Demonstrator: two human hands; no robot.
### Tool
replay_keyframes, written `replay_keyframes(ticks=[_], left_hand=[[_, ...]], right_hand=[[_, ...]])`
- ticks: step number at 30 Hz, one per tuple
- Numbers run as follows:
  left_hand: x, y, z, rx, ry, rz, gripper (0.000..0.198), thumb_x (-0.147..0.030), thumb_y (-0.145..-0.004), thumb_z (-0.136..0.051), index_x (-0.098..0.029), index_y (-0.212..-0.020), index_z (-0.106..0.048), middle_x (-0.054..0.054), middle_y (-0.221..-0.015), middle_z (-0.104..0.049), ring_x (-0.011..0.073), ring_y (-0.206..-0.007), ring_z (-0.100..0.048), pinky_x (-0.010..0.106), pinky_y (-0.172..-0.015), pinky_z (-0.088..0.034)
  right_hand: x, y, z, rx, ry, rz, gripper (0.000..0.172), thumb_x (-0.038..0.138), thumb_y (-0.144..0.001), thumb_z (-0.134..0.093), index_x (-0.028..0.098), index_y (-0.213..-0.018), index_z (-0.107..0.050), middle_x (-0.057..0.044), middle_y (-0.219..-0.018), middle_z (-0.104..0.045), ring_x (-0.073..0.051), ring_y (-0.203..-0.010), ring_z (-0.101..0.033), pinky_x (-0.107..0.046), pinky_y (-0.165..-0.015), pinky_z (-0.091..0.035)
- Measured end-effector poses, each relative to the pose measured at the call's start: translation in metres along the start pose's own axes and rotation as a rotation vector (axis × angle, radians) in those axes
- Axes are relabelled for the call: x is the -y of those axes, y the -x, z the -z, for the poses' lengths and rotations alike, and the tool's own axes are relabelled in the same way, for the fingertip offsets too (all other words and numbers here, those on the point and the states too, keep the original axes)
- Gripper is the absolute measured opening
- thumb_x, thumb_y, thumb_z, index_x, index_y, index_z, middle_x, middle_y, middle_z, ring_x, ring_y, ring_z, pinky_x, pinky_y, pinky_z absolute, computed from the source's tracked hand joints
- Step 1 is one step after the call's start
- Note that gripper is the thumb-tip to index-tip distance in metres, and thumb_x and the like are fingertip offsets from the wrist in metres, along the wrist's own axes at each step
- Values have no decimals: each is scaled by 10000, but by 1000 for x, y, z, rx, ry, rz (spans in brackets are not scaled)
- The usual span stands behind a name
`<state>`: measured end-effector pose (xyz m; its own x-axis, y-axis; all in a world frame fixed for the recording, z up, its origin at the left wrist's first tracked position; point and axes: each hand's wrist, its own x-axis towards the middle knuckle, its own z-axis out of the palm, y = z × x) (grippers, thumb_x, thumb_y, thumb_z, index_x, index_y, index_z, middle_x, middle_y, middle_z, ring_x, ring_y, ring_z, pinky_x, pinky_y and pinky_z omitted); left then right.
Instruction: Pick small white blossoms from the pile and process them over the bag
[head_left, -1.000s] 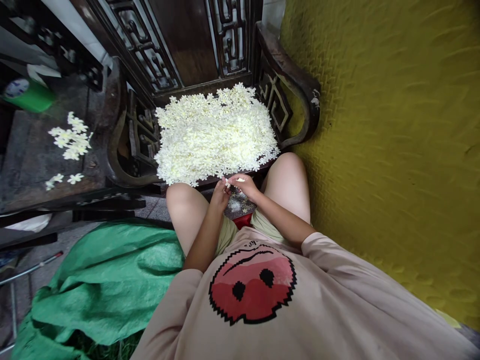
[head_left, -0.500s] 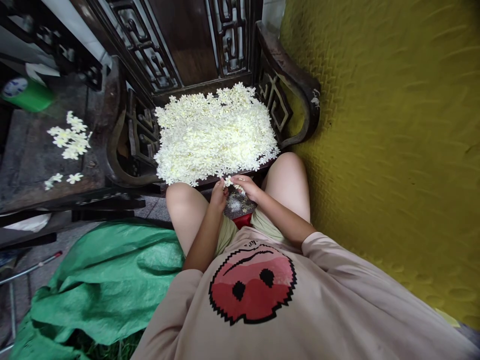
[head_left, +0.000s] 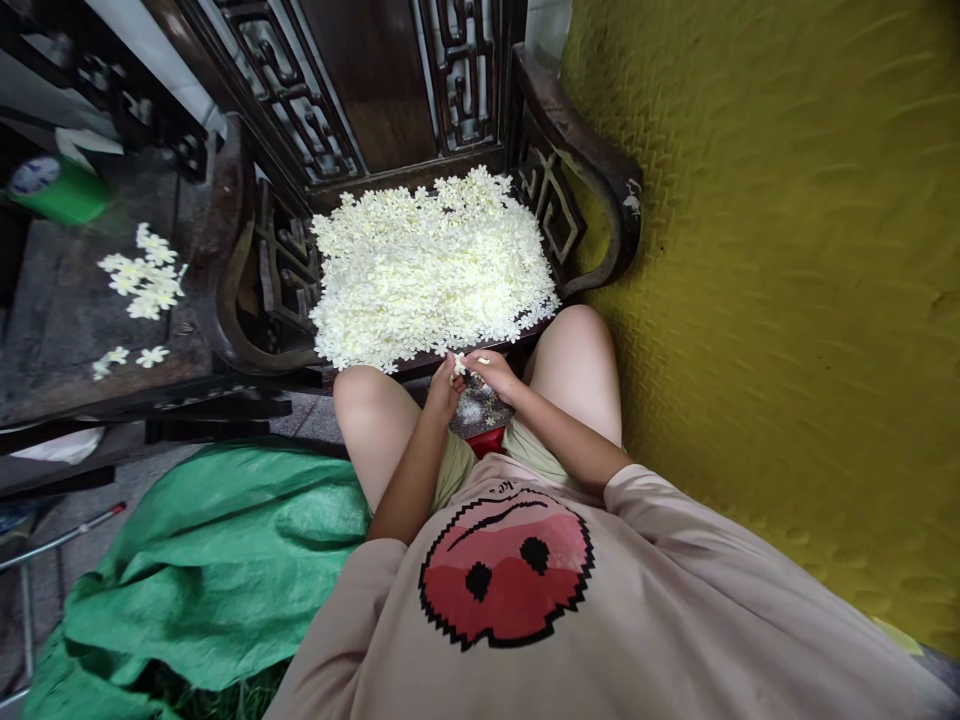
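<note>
Between my knees, both hands meet at the front edge of a dark wooden chair. My left hand [head_left: 445, 388] is closed, its fingers pinching a small white flower [head_left: 460, 366]. From the other side my right hand [head_left: 491, 373] touches the same flower with closed fingertips, and another bit of white shows by its fingers. Just beyond the hands, a thick heap of white flowers [head_left: 427, 270] covers the chair seat. Below the hands, a few pale blossoms [head_left: 489, 405] lie on the dark floor. Whether a thread or stem is between the fingers is too small to tell.
On the wooden surface at left lie loose white flowers [head_left: 150, 275] and a green roll [head_left: 64, 190]. Curved chair arms [head_left: 622, 215] flank the heap. A green sheet [head_left: 217, 560] spreads at lower left beside a metal bar [head_left: 60, 540]. A yellow textured wall [head_left: 780, 300] stands at right.
Both hands stay together at the chair edge with only small finger movements. The flower between them has shifted slightly. The heap looks unchanged.
</note>
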<state>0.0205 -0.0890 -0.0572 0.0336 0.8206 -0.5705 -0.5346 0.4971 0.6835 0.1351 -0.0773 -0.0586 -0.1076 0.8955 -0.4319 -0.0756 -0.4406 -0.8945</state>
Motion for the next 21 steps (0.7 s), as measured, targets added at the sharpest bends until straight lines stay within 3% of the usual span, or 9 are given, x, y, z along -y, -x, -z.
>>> replay_keyframes(ticks=[5, 10, 15, 21], left_hand=[[4, -2, 3, -82, -115, -45, 401, -494, -614, -748, -165, -708, -538, -85, -505, -305, 26, -407, -245, 212, -434, -182], [5, -1, 0, -166, -183, -104, 349, -464, -617, -729, -152, -689, -590, -56, -502, -406, 60, -469, -365, 223, -475, -243], [5, -1, 4, -197, -194, -97, 358, -458, -576, -734, -147, -711, -618, -61, -510, -428, 40, -436, -281, 223, -459, -181], [7, -5, 9, -203, -208, -117, 454, -494, -544, -755, -143, -810, -648, -78, -496, -371, 29, -420, -240, 219, -448, -153]], right_hand=[[-4, -1, -1, -71, 98, 49, 466, 626, -596, -653, 169, -658, -586, 16, -605, -524, -75, -462, -400, -207, -399, -319], [-3, 0, -3, -86, 133, 93, 469, 636, -615, -631, 173, -598, -555, 20, -559, -493, -73, -436, -382, -213, -398, -309], [-1, 1, -3, -43, 139, 68, 458, 623, -618, -636, 171, -611, -563, 27, -556, -493, -66, -427, -378, -207, -396, -303], [-1, 0, -1, -33, 112, 116, 417, 541, -566, -706, 160, -732, -661, -15, -666, -598, -102, -523, -472, -216, -454, -349]])
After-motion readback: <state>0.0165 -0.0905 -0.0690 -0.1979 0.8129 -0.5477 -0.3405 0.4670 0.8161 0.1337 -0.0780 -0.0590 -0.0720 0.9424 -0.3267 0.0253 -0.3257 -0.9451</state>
